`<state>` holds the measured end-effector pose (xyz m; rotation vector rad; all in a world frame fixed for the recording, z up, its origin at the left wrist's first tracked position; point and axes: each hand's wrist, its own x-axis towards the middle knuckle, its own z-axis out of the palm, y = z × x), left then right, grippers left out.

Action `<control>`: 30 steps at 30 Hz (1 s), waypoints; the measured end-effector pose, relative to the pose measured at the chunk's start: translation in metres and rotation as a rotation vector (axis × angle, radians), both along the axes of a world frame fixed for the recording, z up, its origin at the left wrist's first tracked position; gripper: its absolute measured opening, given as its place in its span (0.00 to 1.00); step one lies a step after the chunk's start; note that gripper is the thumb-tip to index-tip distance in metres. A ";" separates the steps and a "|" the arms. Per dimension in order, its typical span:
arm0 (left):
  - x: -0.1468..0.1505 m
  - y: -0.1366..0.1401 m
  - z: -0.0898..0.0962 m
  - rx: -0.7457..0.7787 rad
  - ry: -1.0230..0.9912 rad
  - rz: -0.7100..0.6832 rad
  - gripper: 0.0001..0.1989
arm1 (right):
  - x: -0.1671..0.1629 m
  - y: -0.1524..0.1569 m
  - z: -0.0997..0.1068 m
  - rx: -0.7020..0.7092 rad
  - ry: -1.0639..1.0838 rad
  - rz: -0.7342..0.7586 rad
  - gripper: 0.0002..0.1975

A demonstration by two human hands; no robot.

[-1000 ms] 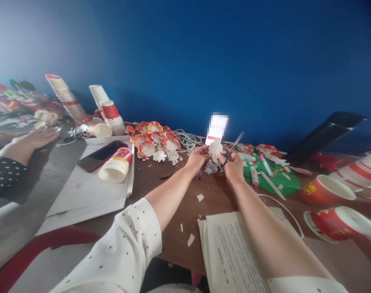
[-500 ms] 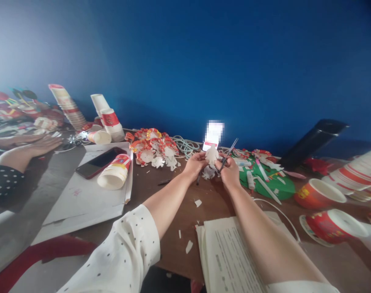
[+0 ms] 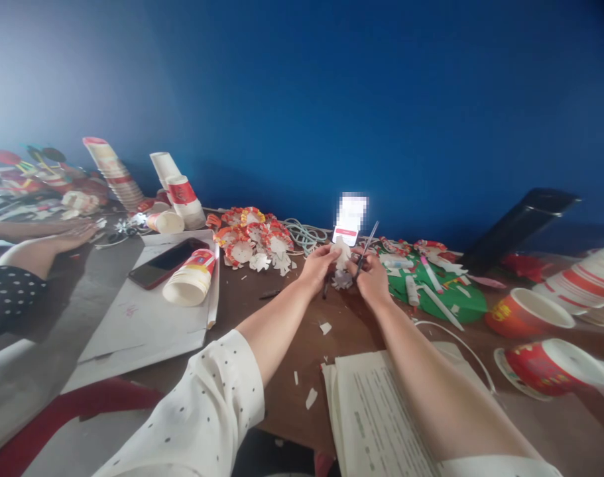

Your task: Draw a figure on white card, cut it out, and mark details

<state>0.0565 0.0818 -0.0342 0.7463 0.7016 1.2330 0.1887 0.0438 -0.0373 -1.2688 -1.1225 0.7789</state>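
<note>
My left hand point(image 3: 317, 266) pinches a small white paper cutout point(image 3: 342, 250) with a jagged outline. Close on its right, my right hand point(image 3: 374, 275) is closed around scissors point(image 3: 365, 250), whose slim blades point up and away. The right fingertips are near the cutout's edge; whether they touch it I cannot tell. Just below the hands lies another pale jagged paper piece point(image 3: 341, 281). Behind the cutout stands a lit phone point(image 3: 345, 235), its screen partly blurred out. To the left is a pile of red-and-white paper cutouts point(image 3: 254, 242).
Left of me are a dark phone point(image 3: 167, 264), paper cups point(image 3: 187, 281) and a white board point(image 3: 132, 331). A co-worker's arm point(image 3: 38, 252) rests farther left. On the right lie a green sheet point(image 3: 461, 303), a black cylinder point(image 3: 518, 228), cups point(image 3: 530, 313) and printed papers point(image 3: 376, 411).
The scissors' blades, spread slightly before, now look closer together and more upright. The cutout has shifted slightly in my hands. The whole view has moved a little.
</note>
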 end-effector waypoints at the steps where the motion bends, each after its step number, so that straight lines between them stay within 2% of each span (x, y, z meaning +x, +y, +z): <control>1: 0.000 0.001 -0.001 -0.003 -0.011 -0.001 0.16 | -0.001 -0.001 0.000 0.004 -0.012 0.011 0.31; 9: 0.000 0.003 -0.005 -0.021 -0.039 0.030 0.15 | -0.008 -0.003 0.001 0.005 -0.021 0.097 0.29; 19: 0.001 0.006 -0.007 -0.022 -0.044 0.061 0.14 | 0.000 0.005 -0.014 -0.012 -0.016 0.151 0.31; 27: 0.000 0.009 -0.009 -0.022 -0.017 0.051 0.13 | -0.002 -0.004 0.006 -0.080 -0.057 0.033 0.34; 30: -0.002 0.010 -0.011 -0.031 0.001 0.076 0.11 | 0.004 -0.005 0.016 -0.051 -0.093 -0.016 0.34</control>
